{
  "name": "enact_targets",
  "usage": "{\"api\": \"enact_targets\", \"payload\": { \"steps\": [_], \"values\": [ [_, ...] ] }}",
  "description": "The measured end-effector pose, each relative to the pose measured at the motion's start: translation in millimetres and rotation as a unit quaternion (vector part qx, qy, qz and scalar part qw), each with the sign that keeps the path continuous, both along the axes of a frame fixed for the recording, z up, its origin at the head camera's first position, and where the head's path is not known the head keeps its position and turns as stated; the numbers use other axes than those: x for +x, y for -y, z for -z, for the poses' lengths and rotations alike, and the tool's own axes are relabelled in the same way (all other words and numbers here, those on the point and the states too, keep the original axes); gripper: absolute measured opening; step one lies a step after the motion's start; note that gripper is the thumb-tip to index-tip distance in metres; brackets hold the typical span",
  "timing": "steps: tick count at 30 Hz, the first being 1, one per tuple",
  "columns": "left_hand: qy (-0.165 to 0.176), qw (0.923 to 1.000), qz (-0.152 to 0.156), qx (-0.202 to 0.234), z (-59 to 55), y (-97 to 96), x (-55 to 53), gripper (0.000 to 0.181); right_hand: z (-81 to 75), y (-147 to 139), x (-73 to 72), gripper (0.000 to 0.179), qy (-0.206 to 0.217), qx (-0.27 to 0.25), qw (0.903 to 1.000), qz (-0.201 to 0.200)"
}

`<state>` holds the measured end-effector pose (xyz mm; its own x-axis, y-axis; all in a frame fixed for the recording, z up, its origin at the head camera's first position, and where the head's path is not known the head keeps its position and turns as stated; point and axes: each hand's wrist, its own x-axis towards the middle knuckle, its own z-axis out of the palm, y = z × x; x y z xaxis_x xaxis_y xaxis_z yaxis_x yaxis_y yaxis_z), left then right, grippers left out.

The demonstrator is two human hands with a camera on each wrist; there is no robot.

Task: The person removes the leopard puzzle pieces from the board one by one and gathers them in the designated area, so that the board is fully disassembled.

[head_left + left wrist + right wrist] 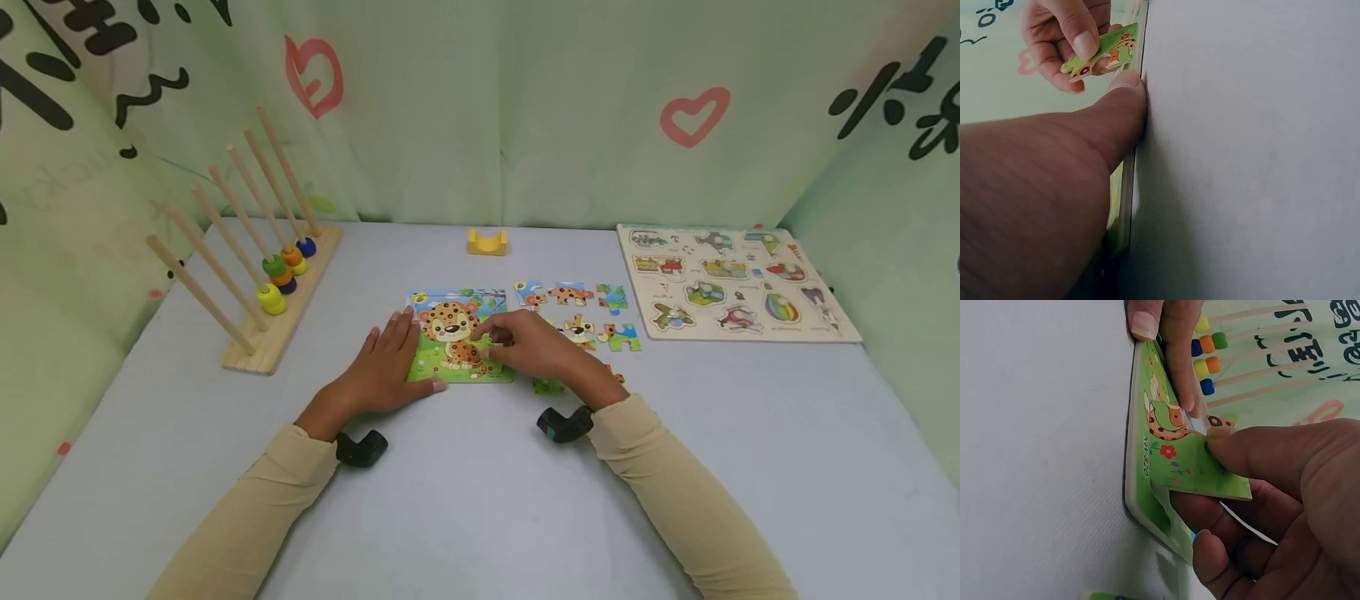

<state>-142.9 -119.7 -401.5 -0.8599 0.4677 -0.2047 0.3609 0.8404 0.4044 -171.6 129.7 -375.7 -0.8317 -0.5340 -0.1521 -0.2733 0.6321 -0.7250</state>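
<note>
A leopard jigsaw puzzle board [429,368] lies on the table in front of me. My left hand [381,368] rests along its left side with fingers extended, the thumb at the near left corner. Over the board's right part, my right hand [534,345] pinches a green puzzle piece [1194,464] between thumb and fingers. Flowers and part of a spotted tail are printed on that piece. In the right wrist view it is raised at an angle over the board, its left end close to the board's surface. Whether that end touches cannot be made out.
Several loose puzzle pieces [619,337] lie right of the board, some partly behind my right hand. A wooden peg rack [258,360] with coloured beads stands at left. Behind are a yellow block [487,244] and, at right, a picture-puzzle board [750,287].
</note>
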Motion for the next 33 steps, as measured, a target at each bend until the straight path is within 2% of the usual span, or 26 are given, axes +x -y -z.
{"api": "enact_targets", "payload": {
  "steps": [4,11,13,20,26,33],
  "values": [
    [0.002,1.0000,-0.001,0.003,0.2,1.0,0.4,0.099,-0.3,-2.9,0.8,0.023,-0.001,-0.009,0.9999,-0.011],
    [0.002,1.0000,0.002,0.002,1.2,1.8,0.1,0.099,0.3,-8.9,4.0,0.032,-0.041,-0.026,0.9986,-0.021],
    [0.002,1.0000,0.002,0.006,0.3,1.6,0.5,0.099,-0.2,-11.8,6.0,0.032,-0.049,-0.029,0.9984,-0.007],
    [-0.002,1.0000,0.004,0.009,-1.4,1.2,1.2,0.099,-4.2,-31.9,13.3,0.020,-0.031,-0.077,0.9953,0.051],
    [0.000,0.9999,0.002,0.011,0.3,2.0,0.8,0.099,-6.2,-48.4,18.5,0.024,-0.050,-0.074,0.9944,0.056],
    [0.001,1.0000,0.005,0.009,2.1,0.8,0.2,0.099,-10.1,-70.3,23.3,0.027,-0.037,-0.057,0.9951,0.071]
  ]
}}
